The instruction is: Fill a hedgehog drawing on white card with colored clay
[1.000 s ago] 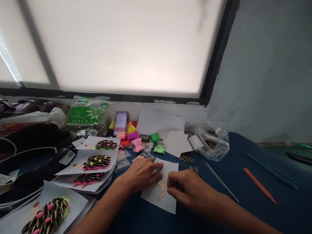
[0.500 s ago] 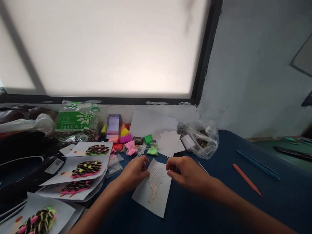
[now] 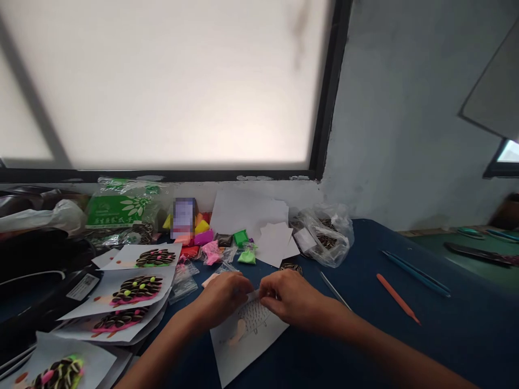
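A white paper card (image 3: 231, 354) with a pencil drawing of a spiky animal lies tilted in front of me. The animal's snout and belly are tinted peach, and its body is covered with small marks. My left hand (image 3: 227, 297) is closed at the card's upper left part, fingers curled in. Opposite it, my right hand (image 3: 290, 294) pinches at the card's upper edge, thumb and fingers together. Both hands' fingertips are partly hidden. Just beyond the right hand lies a small pile of striped sunflower seeds (image 3: 292, 267).
Finished hedgehog cards (image 3: 138, 289) with seeds and coloured clay overlap at left. Clay packets (image 3: 211, 251), blank paper (image 3: 275, 243) and a bag of seeds (image 3: 326, 235) line the wall. A thin rod (image 3: 334, 289), an orange tool (image 3: 397, 299) and blue tweezers (image 3: 416, 273) lie at right.
The card has turned clockwise, its snout end swinging to the left. Both hands have moved slightly left and down and come closer together. The camera view has shifted a little right.
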Motion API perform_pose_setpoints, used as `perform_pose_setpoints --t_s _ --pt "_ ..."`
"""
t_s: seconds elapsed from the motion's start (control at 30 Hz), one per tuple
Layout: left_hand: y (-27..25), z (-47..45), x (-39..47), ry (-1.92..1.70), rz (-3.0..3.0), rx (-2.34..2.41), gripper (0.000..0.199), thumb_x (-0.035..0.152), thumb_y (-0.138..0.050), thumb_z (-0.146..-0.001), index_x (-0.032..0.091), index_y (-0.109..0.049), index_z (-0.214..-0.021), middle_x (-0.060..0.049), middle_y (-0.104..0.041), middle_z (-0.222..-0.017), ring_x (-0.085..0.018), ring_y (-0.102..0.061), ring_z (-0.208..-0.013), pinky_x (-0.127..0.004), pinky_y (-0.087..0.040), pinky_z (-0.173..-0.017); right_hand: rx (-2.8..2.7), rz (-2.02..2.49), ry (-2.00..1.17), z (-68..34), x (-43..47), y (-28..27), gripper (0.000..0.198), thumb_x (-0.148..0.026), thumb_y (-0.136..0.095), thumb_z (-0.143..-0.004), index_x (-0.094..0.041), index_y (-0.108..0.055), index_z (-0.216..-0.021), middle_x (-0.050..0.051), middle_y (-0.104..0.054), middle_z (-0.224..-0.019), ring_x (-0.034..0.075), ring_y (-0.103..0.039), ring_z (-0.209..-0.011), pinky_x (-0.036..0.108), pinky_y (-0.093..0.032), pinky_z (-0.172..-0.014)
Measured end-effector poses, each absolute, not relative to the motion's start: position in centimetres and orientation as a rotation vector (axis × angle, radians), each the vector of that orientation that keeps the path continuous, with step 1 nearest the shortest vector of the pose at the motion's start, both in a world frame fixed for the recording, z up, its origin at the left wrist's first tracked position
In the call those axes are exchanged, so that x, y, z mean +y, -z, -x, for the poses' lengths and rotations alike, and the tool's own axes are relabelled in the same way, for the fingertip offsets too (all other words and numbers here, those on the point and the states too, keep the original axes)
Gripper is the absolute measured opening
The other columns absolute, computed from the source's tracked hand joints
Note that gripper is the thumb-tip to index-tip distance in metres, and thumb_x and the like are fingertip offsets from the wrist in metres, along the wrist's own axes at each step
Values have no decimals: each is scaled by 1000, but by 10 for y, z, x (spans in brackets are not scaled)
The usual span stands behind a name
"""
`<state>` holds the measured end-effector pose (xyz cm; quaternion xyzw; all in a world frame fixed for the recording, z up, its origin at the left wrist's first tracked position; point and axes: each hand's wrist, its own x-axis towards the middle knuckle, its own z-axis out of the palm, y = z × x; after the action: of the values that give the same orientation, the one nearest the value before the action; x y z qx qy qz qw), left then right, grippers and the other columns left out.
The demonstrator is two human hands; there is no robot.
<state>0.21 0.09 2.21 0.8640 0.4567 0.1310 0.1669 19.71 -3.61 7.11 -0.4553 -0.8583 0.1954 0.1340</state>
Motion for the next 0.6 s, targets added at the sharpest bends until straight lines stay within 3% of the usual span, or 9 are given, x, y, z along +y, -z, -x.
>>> perform_pose_setpoints --t_s 0.2,0.27,0.43,0.6 --pt "-19 -2 3 -451 -2334 1285 20 18 -54 -80 19 -74 -84 -3 -70 -82 -16 -60 -74 -24 -42 -64 -2490 1205 -710 -188 -44 -61 20 -13 -59 -87 -19 -76 -95 2 -75 -93 14 -68 -85 18 -46 -73" --pt "-18 -3 3 -491 -2298 1264 21 15 -54 -79 19 -74 -81 -2 -69 -81 -16 -59 -73 -24 -41 -63 -2392 1189 -746 -186 -45 -54 21 -11 -60 -84 -18 -76 -95 2 -74 -86 13 -67 -76 18 -46 -67" --pt "-16 -4 2 -584 -2246 1268 23 8 -56 -79 19 -75 -83 -1 -68 -81 -14 -58 -72 -23 -40 -66 -2350 1126 -720 -184 -44 -38 15 -6 -62 -79 -16 -73 -77 1 -70 -76 12 -63 -67 18 -42 -61" --pt "-15 -4 3 -598 -2177 1258 20 6 -60 -78 19 -76 -83 0 -68 -79 -14 -58 -70 -22 -39 -64 -2269 1098 -817 -184 -46 -23 16 -2 -58 -75 -16 -67 -77 -2 -65 -68 10 -58 -58 18 -38 -54"
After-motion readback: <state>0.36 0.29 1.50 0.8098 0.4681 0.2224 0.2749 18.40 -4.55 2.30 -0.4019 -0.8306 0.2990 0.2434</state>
